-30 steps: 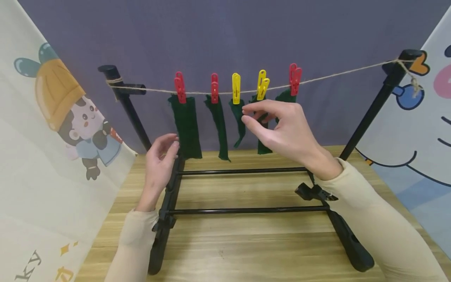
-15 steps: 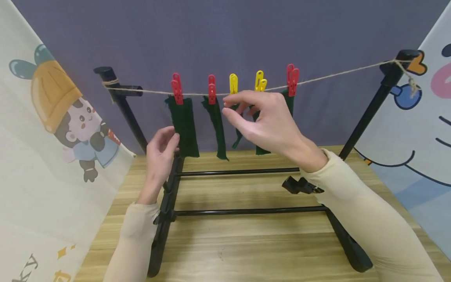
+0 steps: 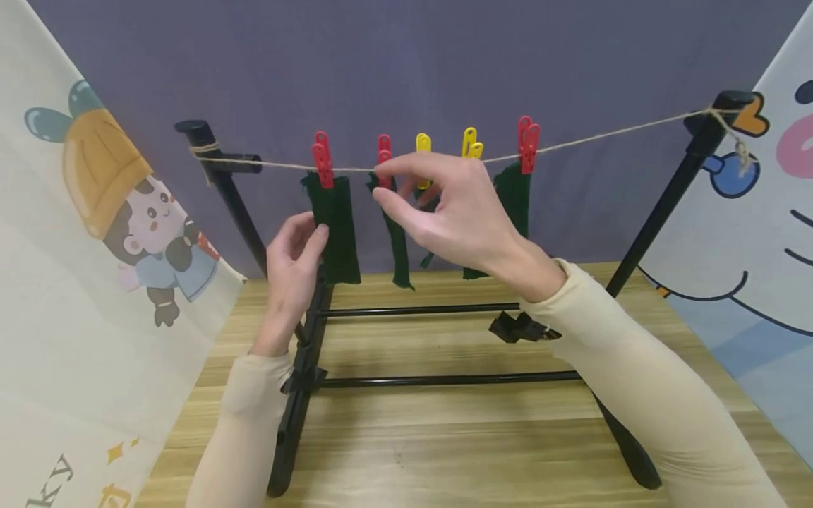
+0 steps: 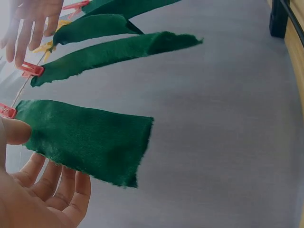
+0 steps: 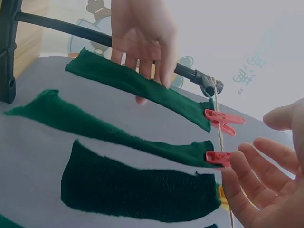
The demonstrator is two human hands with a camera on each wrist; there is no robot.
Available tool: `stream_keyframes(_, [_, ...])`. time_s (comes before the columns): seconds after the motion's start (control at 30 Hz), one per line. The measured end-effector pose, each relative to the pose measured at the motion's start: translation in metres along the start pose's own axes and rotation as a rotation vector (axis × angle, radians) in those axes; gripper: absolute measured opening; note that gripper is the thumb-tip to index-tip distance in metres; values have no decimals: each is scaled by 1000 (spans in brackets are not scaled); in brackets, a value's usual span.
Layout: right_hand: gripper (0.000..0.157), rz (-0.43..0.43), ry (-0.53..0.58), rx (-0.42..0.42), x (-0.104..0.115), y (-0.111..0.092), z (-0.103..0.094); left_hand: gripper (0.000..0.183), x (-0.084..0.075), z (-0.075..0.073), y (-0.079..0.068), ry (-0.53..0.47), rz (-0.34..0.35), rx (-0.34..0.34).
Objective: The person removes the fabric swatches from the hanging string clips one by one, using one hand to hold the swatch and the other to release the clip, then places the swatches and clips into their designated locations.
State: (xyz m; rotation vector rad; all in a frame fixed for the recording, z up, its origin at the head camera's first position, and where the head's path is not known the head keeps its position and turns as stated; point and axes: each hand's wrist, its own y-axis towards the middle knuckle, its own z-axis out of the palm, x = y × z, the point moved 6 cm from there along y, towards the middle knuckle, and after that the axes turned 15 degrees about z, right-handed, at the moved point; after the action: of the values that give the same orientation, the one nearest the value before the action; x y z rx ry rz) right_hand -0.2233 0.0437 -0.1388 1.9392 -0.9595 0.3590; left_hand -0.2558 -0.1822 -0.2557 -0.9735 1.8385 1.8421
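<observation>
Green cloth strips hang from a twine line [image 3: 279, 164] by small plastic clothespins. My left hand [image 3: 292, 268] is at the left edge of the leftmost cloth [image 3: 339, 247], thumb in front and some fingers behind, loosely bent. Whether they press the cloth between them is unclear. A red clothespin [image 3: 322, 159] holds that cloth's top. My right hand [image 3: 444, 204], thumb and index apart with nothing between them, is by the second red clothespin [image 5: 217, 158], in front of the middle cloths. It partly hides two yellow clothespins [image 3: 423, 142]. Another red clothespin [image 3: 528, 144] holds the rightmost cloth [image 3: 513, 197].
A black frame carries the line between its left post [image 3: 231, 197] and right post [image 3: 673, 190]. Two crossbars [image 3: 444, 381] run low above the wooden tabletop [image 3: 406, 451]. Behind hangs a grey-purple backdrop [image 3: 406, 70], with printed cloth panels [image 3: 127, 381] at both sides.
My right hand has moved left along the line, from the yellow clothespins to the second red one. My left hand has risen and come to the leftmost cloth's edge.
</observation>
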Motion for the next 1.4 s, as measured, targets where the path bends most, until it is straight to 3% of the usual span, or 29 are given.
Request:
stream_keyframes(0.3, [29,-2,33,25,9,3,10,25,-12,7,12,-91,54,-25])
stream_keyframes(0.7, [41,28,9,109,17,11,26,18,-25,10,23,-93,94,-37])
stream_keyframes(1.03, [47,54,11,144,21,17,35,10,-37,17,34,-160,135,-54])
stream_keyframes(1.4, [52,80,-11,181,24,23,42,8,-42,18,37,-124,154,-58])
